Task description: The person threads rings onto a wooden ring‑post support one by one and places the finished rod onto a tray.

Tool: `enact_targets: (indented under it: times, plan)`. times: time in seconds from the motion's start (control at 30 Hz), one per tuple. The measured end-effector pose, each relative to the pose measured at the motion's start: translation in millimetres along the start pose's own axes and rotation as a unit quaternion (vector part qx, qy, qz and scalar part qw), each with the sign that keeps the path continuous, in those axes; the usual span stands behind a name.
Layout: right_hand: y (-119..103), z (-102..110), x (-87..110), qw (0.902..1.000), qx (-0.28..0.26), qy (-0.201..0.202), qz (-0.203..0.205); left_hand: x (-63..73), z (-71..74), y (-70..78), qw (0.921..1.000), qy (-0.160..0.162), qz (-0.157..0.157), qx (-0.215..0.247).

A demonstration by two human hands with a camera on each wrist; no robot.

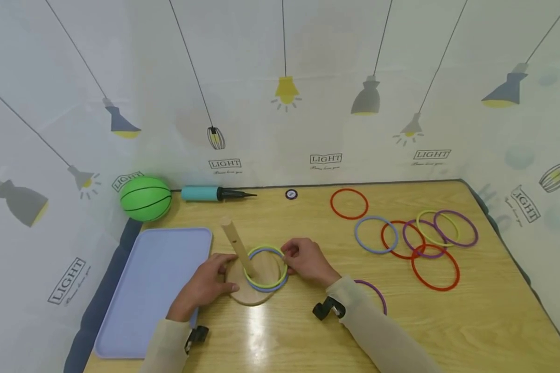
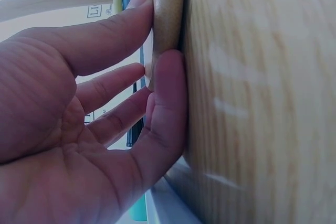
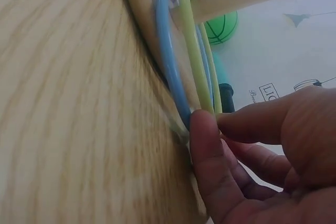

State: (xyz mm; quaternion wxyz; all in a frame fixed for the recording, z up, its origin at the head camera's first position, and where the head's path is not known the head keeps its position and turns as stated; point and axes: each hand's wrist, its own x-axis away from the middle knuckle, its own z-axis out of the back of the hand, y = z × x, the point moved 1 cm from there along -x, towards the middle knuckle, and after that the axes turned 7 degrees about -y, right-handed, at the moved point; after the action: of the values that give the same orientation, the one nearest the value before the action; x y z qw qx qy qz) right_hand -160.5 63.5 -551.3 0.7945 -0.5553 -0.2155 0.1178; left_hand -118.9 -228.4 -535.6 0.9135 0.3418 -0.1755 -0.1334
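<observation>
A wooden stand has a round base (image 1: 249,299) and an upright post (image 1: 236,243). My left hand (image 1: 206,282) grips the base at its left, with the thumb (image 2: 113,35) over the top face and a finger at the rim. Around the post are a yellow-green ring (image 3: 194,51) and, beneath it, a blue ring (image 3: 169,51), both close over the base. Thumb and finger of my right hand (image 1: 308,261) pinch the right side of these rings, which tilt up off the base there in the right wrist view.
A lavender tray (image 1: 144,290) lies left of the stand. Behind are a green ball (image 1: 146,199), a teal hand pump (image 1: 200,194) and a small round disc (image 1: 291,194). Several coloured rings overlap at the right, near a red ring (image 1: 349,189); a purple ring (image 1: 381,296) lies partly under my right sleeve.
</observation>
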Motion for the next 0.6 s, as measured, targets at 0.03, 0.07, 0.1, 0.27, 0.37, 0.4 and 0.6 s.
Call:
enact_targets:
  times: [0.03,0.07,0.1,0.27,0.37,0.4,0.6]
  plan:
    - [1,0,-0.4,1.0,0.001,0.0,-0.001,0.3,-0.3,0.0,1.0,-0.001,-0.002,-0.001]
    - [2,0,-0.8,1.0,0.003,0.001,-0.002,0.5,-0.7,0.0,1.0,-0.001,-0.003,-0.001]
    - [2,0,-1.1,1.0,0.004,0.002,-0.003,0.7,-0.7,0.2,1.0,-0.001,-0.005,-0.003]
    - [4,3,-0.7,0.9995,0.026,0.015,-0.002,0.4,-1.9,1.5,1.0,0.0,-0.007,-0.005]
    - [4,8,1.5,0.9979,0.056,0.03,0.006,0.8,-2.2,1.8,1.0,0.002,-0.006,-0.005]
    - [3,10,2.6,0.9971,0.066,0.036,0.01,1.0,-2.1,1.8,1.0,0.003,-0.004,-0.005]
    - [-2,25,10.8,0.9949,0.08,0.058,0.02,1.3,-2.5,0.9,1.0,0.002,0.004,-0.008]
